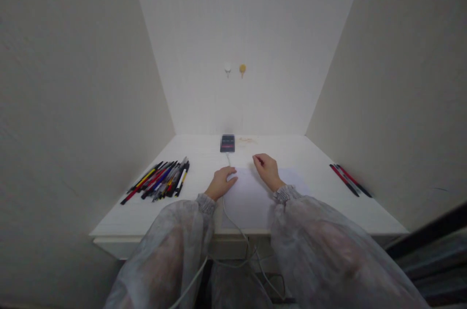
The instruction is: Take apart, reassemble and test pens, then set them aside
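Note:
A sheet of white paper (248,202) lies on the white desk in front of me. My left hand (221,182) rests at the paper's upper left edge, fingers stretched out and thumb apart, with nothing seen in it. Over the upper right part of the paper is my right hand (267,171), its fingers curled in and closed. Whatever they may hold is hidden. Beyond the left hand, a dark phone-like device (227,143) sits near the back wall with a white cable (228,159) running from it toward me. Thin tan bands (247,140) lie beside the device.
A heap of pens and markers (160,180) covers the desk's left side. Several red, black and grey pens (349,180) lie at the right edge. Two hooks, one white (228,69) and one yellow (242,69), are on the back wall. Cables (251,263) hang below the desk's front edge.

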A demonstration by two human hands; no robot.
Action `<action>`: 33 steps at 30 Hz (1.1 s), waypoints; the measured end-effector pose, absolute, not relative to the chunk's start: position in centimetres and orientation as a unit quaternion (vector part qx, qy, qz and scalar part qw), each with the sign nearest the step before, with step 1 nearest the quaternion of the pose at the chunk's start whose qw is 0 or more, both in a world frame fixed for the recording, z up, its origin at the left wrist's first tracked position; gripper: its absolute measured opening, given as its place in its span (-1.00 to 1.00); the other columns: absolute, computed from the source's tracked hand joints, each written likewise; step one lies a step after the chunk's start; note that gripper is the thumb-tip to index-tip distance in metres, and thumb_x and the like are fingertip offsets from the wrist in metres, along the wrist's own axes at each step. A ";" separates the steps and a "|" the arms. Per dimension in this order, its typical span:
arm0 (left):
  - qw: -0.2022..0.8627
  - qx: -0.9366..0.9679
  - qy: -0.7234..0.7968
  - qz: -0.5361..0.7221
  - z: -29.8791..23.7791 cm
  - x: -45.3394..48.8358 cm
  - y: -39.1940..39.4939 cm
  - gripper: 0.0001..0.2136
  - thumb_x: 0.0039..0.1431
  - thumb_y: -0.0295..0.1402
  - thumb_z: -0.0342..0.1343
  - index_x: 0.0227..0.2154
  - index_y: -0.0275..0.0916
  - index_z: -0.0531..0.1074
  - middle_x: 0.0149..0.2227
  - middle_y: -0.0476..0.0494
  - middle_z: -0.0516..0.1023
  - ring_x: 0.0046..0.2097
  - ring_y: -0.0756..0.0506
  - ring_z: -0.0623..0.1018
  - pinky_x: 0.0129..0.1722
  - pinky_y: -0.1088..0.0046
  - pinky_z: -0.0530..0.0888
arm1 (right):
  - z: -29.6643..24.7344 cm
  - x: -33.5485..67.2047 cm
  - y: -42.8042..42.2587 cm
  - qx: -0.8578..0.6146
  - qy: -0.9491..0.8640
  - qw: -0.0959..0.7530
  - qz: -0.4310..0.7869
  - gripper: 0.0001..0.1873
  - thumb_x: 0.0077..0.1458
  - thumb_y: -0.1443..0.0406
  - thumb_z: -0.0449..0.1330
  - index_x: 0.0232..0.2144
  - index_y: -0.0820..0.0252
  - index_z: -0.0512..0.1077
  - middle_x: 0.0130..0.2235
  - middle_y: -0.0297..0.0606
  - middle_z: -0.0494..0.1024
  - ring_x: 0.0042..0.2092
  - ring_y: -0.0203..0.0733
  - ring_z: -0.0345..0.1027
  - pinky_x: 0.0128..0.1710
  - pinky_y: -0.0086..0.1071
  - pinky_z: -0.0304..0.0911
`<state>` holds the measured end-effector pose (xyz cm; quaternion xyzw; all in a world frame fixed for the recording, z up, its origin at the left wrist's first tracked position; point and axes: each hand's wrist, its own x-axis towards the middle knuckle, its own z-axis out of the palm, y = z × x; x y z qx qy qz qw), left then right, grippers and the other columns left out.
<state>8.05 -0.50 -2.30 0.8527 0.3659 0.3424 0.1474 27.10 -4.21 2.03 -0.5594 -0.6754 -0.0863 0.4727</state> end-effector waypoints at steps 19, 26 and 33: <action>-0.082 0.672 0.703 0.218 2.6 -4.4 -1.4 -0.76 -0.01 -0.24 -0.01 -0.41 -0.30 0.45 -0.31 -0.24 0.44 -0.19 -0.16 0.41 -0.20 0.37 0.31 | 0.1 28.4 -3.7 -0.560 -0.668 0.484 -0.075 -0.67 0.04 0.18 -0.06 -0.44 0.24 0.43 -0.43 -0.20 0.49 -0.42 -0.22 0.30 -0.38 -0.39 0.17; -0.078 0.664 0.727 0.156 2.4 -4.5 -2.0 -0.69 -0.10 -0.11 0.05 -0.41 -0.27 0.43 -0.30 -0.24 0.44 -0.21 -0.17 0.42 -0.28 0.39 0.32 | -0.1 28.5 -3.3 -0.566 -0.672 0.471 -0.075 -0.67 0.03 0.19 -0.06 -0.46 0.23 0.44 -0.43 -0.21 0.50 -0.40 -0.21 0.32 -0.38 -0.39 0.17; -0.059 0.652 0.750 0.099 2.9 -3.9 -1.9 -0.77 -0.06 -0.29 0.00 -0.38 -0.31 0.43 -0.26 -0.30 0.46 -0.21 -0.18 0.44 -0.32 0.40 0.33 | 0.1 28.2 -3.4 -0.568 -0.676 0.464 -0.071 -0.67 0.03 0.18 -0.05 -0.46 0.22 0.44 -0.45 -0.23 0.49 -0.43 -0.24 0.32 -0.40 -0.41 0.16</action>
